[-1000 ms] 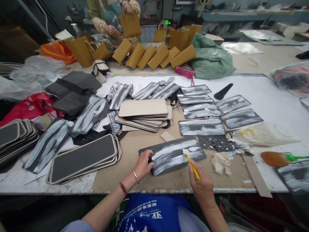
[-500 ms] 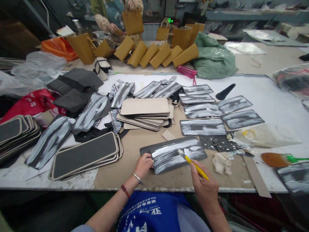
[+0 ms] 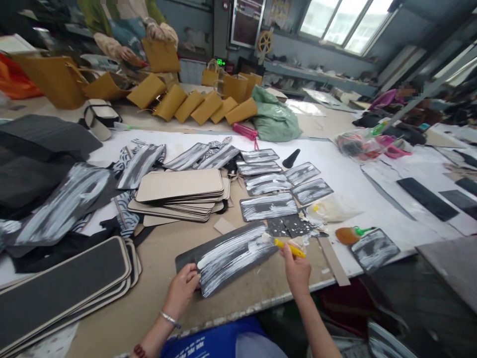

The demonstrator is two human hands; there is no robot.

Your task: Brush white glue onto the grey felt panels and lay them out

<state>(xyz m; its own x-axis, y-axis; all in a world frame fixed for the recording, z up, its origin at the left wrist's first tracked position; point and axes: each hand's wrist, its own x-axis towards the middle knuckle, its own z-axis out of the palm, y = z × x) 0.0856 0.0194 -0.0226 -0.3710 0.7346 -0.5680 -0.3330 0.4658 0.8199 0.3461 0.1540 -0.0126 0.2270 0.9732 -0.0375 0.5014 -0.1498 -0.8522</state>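
A dark grey panel streaked with white paste (image 3: 234, 256) lies on the brown board in front of me. My left hand (image 3: 182, 286) pinches its left end, thumb on top. In my right hand (image 3: 297, 268) is a yellow-handled brush (image 3: 292, 248), its tip touching the panel's right part, where the paste looks thick. Just beyond that end are dark scraps spattered with white (image 3: 285, 226). Several smaller paste-streaked panels (image 3: 268, 206) lie farther back. To the left rises a stack of beige rounded panels (image 3: 181, 185); nearer is a stack of dark panels with beige rims (image 3: 70, 283).
Mustard bags (image 3: 190, 105) line the back table beside a green sack (image 3: 276, 117), where a person (image 3: 130, 30) handles one. On the right lie a brown bottle with a green nozzle (image 3: 347, 235), a beige strip (image 3: 334, 261) and a clear plastic bag (image 3: 335, 206).
The view has swung to the right. My right hand has carried the brush from the panel's middle to its right end. My left hand keeps its hold on the left end.
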